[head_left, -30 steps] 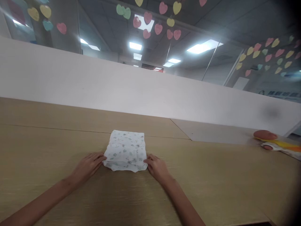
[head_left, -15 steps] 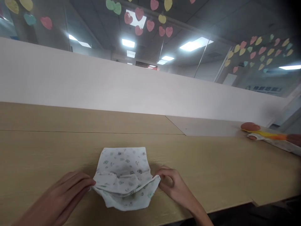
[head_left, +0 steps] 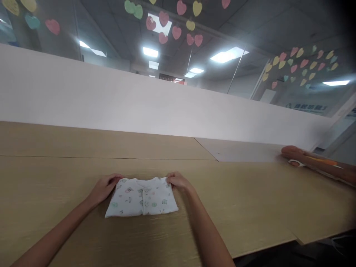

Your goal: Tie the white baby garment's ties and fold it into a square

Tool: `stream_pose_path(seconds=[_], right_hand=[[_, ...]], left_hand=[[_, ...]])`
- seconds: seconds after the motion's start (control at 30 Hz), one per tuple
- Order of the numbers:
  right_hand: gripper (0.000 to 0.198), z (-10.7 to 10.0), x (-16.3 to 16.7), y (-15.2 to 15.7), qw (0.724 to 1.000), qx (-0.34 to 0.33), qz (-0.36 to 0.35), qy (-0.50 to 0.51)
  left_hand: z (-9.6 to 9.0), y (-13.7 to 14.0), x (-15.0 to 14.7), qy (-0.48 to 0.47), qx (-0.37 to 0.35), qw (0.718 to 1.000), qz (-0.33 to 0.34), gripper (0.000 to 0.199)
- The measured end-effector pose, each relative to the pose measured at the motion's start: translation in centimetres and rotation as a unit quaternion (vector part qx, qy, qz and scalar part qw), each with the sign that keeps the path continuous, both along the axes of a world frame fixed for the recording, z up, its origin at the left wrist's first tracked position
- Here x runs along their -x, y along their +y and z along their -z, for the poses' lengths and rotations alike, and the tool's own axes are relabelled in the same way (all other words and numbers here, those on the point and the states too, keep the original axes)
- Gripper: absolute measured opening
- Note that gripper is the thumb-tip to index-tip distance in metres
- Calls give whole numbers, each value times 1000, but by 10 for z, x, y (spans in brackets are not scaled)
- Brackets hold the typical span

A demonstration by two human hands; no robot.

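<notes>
A small white baby shirt (head_left: 141,198) with a print of little figures and green spots lies folded on the wooden table (head_left: 244,207). Its neckline and front opening face up, and the fold runs along the near edge. At its far left corner, my left hand (head_left: 104,187) pinches the cloth between thumb and fingers. My right hand (head_left: 178,180) grips the far right corner the same way. Both forearms reach in from the near side, one on each side of the shirt.
Another person's arm (head_left: 319,163) rests at the far right over something white and orange. A white partition (head_left: 139,107) runs along the back of the table, with glass and paper hearts (head_left: 176,32) above it. The table's near edge (head_left: 264,250) shows at lower right.
My hands have moved from the near sides of the cloth to its far corners. The shirt is now folded over, neckline up. The other person's arm at the right has shifted.
</notes>
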State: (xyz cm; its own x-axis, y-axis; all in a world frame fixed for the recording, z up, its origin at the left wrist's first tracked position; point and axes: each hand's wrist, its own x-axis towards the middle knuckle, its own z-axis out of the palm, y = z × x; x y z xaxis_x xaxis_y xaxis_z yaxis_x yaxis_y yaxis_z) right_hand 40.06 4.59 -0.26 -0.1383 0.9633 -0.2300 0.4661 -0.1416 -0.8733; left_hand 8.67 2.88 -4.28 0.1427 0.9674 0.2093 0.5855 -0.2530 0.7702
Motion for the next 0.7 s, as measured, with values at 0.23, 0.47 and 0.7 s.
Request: stream_pose_path(seconds=[0.23, 0.47, 0.7], right_hand=[[14, 7, -9, 1, 998, 8, 19, 53], [7, 13, -11, 1, 995, 2, 51, 83], [10, 13, -14, 1, 991, 21, 59, 114]], left_hand=[[15, -2, 2, -33, 17, 999, -17, 51], [11, -7, 0, -9, 20, 999, 43, 51], [15, -4, 4, -25, 14, 999, 39, 49]])
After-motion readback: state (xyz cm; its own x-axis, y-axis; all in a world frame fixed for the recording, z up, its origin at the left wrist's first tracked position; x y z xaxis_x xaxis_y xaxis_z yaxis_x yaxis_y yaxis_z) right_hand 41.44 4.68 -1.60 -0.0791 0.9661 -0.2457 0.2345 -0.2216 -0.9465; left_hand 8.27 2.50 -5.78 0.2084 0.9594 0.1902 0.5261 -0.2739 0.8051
